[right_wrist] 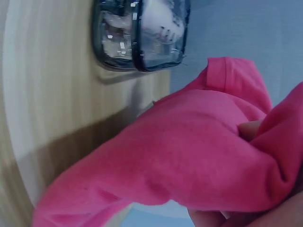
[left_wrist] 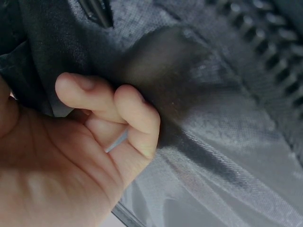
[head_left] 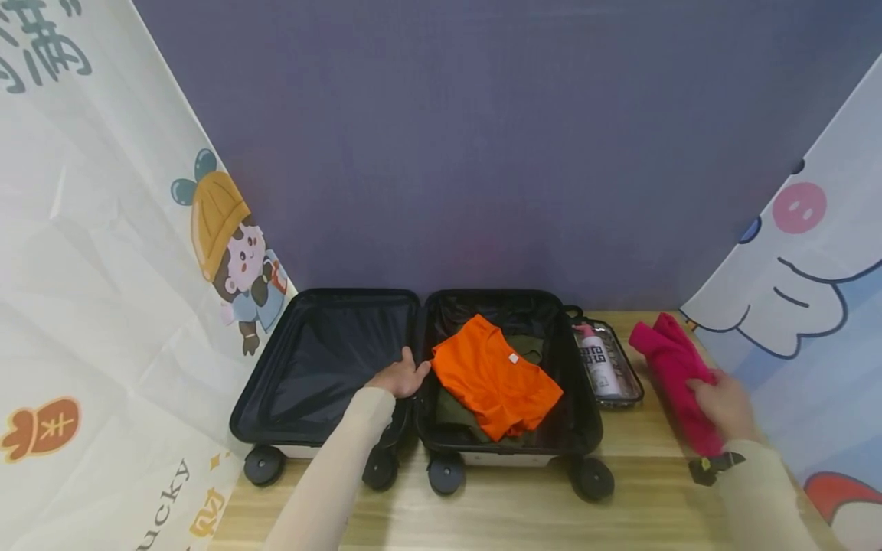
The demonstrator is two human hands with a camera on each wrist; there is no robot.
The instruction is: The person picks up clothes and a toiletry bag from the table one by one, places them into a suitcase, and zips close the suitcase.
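My right hand grips a folded bright pink garment at the right side of the table. In the right wrist view, the pink cloth hangs over the wood, and parts of some fingers are hidden by it. My left hand is over the inner edge of the suitcase's left half, near the hinge. Its fingers are loosely bent against or close to the dark lining, holding nothing. An orange garment lies on dark green clothing in the suitcase's right half.
Close against the suitcase's right side lies a clear toiletry bag with a white, pink-topped bottle inside. Suitcase wheels jut toward the front of the wooden table. A grey-purple wall stands behind, with printed sheets at both sides.
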